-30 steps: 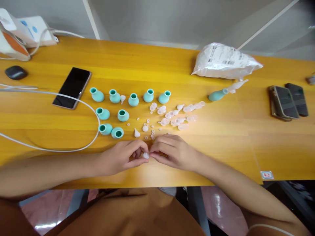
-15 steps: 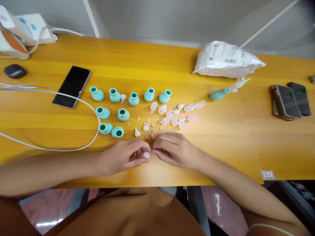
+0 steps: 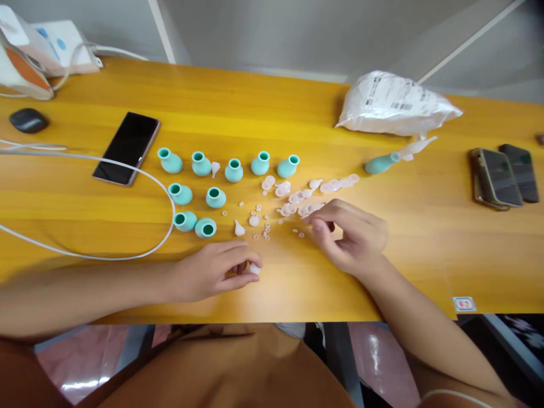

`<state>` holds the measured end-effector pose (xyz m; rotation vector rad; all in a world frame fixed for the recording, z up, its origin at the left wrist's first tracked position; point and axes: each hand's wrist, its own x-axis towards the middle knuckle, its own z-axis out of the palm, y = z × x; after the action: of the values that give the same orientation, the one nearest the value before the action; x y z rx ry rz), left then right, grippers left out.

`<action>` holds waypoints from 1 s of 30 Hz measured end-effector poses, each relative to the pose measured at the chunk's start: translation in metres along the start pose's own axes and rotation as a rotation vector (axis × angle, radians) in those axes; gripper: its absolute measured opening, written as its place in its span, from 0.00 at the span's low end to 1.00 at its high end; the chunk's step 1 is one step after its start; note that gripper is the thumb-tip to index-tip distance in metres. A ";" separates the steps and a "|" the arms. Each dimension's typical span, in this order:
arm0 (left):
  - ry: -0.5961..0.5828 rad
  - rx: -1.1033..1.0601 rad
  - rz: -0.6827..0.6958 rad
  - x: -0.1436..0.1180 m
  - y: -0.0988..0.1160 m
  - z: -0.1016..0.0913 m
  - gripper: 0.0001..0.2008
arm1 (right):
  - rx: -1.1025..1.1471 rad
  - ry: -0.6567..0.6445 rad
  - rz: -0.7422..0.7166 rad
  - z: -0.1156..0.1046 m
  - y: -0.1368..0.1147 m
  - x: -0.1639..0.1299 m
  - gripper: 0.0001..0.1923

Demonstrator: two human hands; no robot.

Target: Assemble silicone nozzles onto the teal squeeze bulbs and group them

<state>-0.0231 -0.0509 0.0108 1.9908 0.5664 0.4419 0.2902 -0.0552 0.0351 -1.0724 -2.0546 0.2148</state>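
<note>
My left hand (image 3: 219,271) rests near the front of the table, thumb and fingers closed on a small white plastic piece (image 3: 254,269). My right hand (image 3: 351,235) is at the cluster of translucent plastic pieces (image 3: 297,196), thumb and index tips pinched together; whatever is between them is hidden. Small clear rings (image 3: 267,229) lie scattered between the hands. A white funnel-shaped piece (image 3: 239,228) lies just beyond my left hand. Several turquoise vase-shaped bottles (image 3: 216,198) with open necks stand or lean in rows farther left.
Back right, a turquoise bottle (image 3: 381,164) lies with a translucent nozzle in its neck, below a white plastic bag (image 3: 395,105). A phone (image 3: 127,148), a looping white cable (image 3: 166,198) and a black mouse (image 3: 28,120) lie left. Phones (image 3: 497,177) lie far right.
My right hand has moved away from my left, rightward and farther back to the translucent pieces. Two small rings now show where it was. My left hand still holds the white piece.
</note>
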 end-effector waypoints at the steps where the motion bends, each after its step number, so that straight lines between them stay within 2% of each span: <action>1: -0.001 0.000 0.000 0.000 0.000 0.000 0.06 | -0.020 0.026 0.004 -0.002 0.001 0.000 0.08; 6: 0.003 0.007 0.039 0.000 -0.001 0.000 0.04 | -0.086 0.132 0.015 -0.005 0.006 0.002 0.10; 10: -0.004 0.081 0.156 0.001 -0.001 0.000 0.01 | -0.142 0.168 0.085 -0.007 0.014 0.002 0.11; 13: -0.021 0.193 0.257 0.001 -0.002 0.001 0.02 | -0.206 0.140 0.112 -0.010 0.021 0.002 0.09; 17: -0.029 0.294 0.292 0.001 -0.003 0.001 0.03 | -0.206 0.089 0.039 -0.017 0.029 0.003 0.07; 21: 0.004 0.340 0.288 0.001 -0.005 0.003 0.03 | -0.313 -0.089 -0.016 -0.021 0.033 0.002 0.03; 24: 0.022 0.377 0.267 0.001 -0.007 0.005 0.02 | -0.472 -0.165 -0.051 -0.020 0.036 0.001 0.06; 30: 0.023 0.390 0.264 -0.001 -0.009 0.005 0.05 | -0.561 -0.178 -0.152 -0.017 0.035 0.000 0.10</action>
<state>-0.0229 -0.0513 0.0006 2.4527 0.4269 0.5470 0.3235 -0.0368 0.0300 -1.2471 -2.4181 -0.3796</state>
